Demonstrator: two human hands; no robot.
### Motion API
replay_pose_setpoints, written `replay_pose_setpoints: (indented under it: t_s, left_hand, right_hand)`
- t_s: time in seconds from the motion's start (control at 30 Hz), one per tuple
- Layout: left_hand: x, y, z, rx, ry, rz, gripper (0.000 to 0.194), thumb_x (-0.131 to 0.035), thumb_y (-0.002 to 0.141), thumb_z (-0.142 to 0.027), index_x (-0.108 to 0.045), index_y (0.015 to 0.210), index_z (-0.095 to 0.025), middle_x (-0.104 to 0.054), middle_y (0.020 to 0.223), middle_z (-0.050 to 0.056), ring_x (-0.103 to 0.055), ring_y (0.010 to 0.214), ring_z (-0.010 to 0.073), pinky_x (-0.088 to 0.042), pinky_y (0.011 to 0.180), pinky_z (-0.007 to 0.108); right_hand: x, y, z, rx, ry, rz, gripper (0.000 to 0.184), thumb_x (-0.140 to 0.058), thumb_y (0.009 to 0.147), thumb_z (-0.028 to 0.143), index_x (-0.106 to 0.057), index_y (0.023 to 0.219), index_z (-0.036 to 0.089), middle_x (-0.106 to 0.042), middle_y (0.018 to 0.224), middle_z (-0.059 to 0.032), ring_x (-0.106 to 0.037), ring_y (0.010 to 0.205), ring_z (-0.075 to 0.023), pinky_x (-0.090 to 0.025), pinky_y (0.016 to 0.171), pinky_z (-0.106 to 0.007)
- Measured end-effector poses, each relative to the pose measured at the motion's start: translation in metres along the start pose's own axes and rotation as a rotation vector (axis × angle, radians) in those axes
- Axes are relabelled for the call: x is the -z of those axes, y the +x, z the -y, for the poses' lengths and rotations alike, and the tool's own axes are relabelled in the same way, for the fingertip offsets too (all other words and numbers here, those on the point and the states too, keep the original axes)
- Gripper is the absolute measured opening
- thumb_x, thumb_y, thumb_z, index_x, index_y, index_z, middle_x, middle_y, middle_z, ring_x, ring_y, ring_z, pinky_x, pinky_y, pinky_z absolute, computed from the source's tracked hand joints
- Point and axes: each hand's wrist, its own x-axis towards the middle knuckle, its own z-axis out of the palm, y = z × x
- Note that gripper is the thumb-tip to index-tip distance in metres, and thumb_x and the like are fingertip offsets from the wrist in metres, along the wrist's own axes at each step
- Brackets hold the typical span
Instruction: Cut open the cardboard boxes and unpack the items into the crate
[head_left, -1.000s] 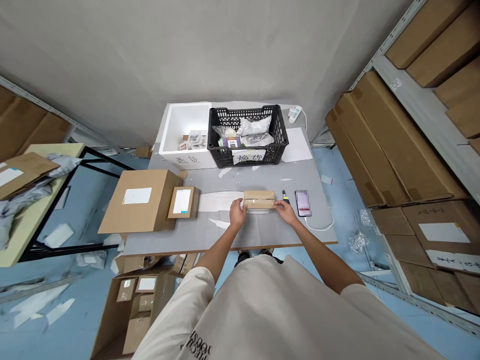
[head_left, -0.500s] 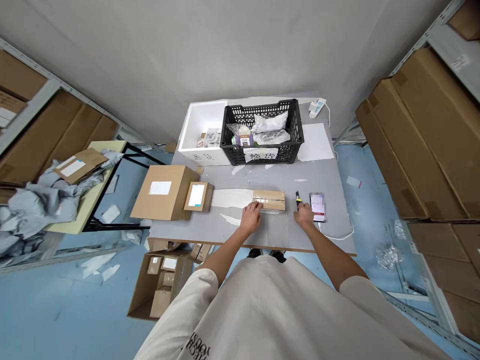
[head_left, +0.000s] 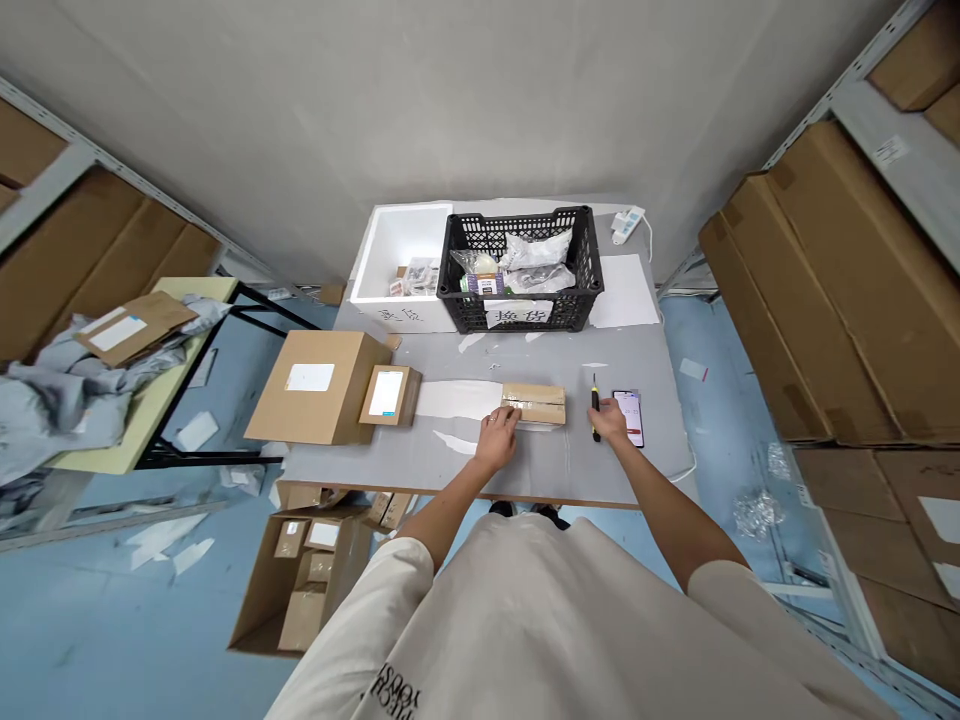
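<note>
My view over a grey desk [head_left: 540, 465] by a plain wall [head_left: 480, 100], blue floor [head_left: 112, 620], cartons [head_left: 832, 280] cut off at 2 sides, left grip [head_left: 497, 437] touching a small box [head_left: 540, 405] mid-desk, how closed I cannot tell, right grip [head_left: 609, 421] closed around a yellow-black tool [head_left: 595, 398], phone [head_left: 631, 416] partly hidden

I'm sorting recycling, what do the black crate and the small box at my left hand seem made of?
Black crate: probably molded plastic, low sheen, judging by its grid of holes. Small box: seemingly matte cardboard, given its tan color and flap seam.
</note>
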Motion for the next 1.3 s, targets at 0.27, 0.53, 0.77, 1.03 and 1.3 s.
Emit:
replay_pose_setpoints:
  t_s: [0.27, 0.53, 0.77, 1.03, 1.3]
  left_hand:
    - [-0.002, -0.005, 0.011, -0.034, -0.060, -0.041, 0.074, -0.051, 0.080, -0.006, -0.043, 0.150, -0.026, -0.049, 0.148, 0.013, -0.041, 0.140, 0.0306, -0.037, 0.112, 0.049]
    - [-0.006, -0.013, 0.030, -0.096, -0.182, -0.071, 0.068, -0.048, 0.083, -0.005, -0.047, 0.148, -0.023, -0.049, 0.153, 0.009, -0.040, 0.145, 0.0260, -0.037, 0.115, 0.047]
    - [-0.005, -0.015, 0.033, -0.087, -0.223, -0.083, 0.068, -0.050, 0.081, -0.004, -0.049, 0.147, -0.024, -0.050, 0.152, 0.009, -0.040, 0.145, 0.0263, -0.038, 0.115, 0.048]
    - [-0.003, -0.015, 0.035, -0.110, -0.163, -0.054, 0.065, -0.048, 0.084, -0.006, -0.047, 0.147, -0.020, -0.048, 0.155, 0.010, -0.038, 0.145, 0.0258, -0.039, 0.112, 0.045]
    - [0.003, -0.016, 0.031, -0.115, -0.069, -0.028, 0.068, -0.050, 0.085, -0.010, -0.041, 0.151, -0.020, -0.045, 0.157, 0.010, -0.036, 0.146, 0.0259, -0.037, 0.112, 0.044]
  right_hand:
    - [0.034, -0.033, 0.073, 0.469, 0.081, 0.151, 0.040, -0.050, 0.093, 0.046, -0.062, 0.126, 0.027, -0.075, 0.101, -0.0038, -0.071, 0.077, -0.0219, -0.055, 0.073, -0.034]
    - [0.003, -0.071, 0.128, 0.856, -0.362, 0.364, 0.033, -0.060, 0.094, 0.039, -0.072, 0.123, 0.030, -0.072, 0.126, -0.0038, -0.063, 0.118, -0.0272, -0.049, 0.102, -0.038]
    - [-0.011, -0.073, 0.138, 0.868, -0.520, 0.299, 0.033, -0.058, 0.097, 0.039, -0.072, 0.126, 0.031, -0.073, 0.119, -0.0060, -0.067, 0.102, -0.0264, -0.050, 0.088, -0.033]
    - [0.001, -0.092, 0.159, 0.850, -0.853, 0.325, 0.042, -0.039, 0.105, 0.042, -0.061, 0.138, 0.028, -0.069, 0.123, -0.0086, -0.066, 0.106, -0.0239, -0.047, 0.083, -0.030]
    - [0.001, -0.100, 0.171, 0.839, -0.983, 0.325, 0.040, -0.036, 0.106, 0.040, -0.060, 0.136, 0.028, -0.066, 0.124, -0.0100, -0.066, 0.108, -0.0243, -0.046, 0.082, -0.030]
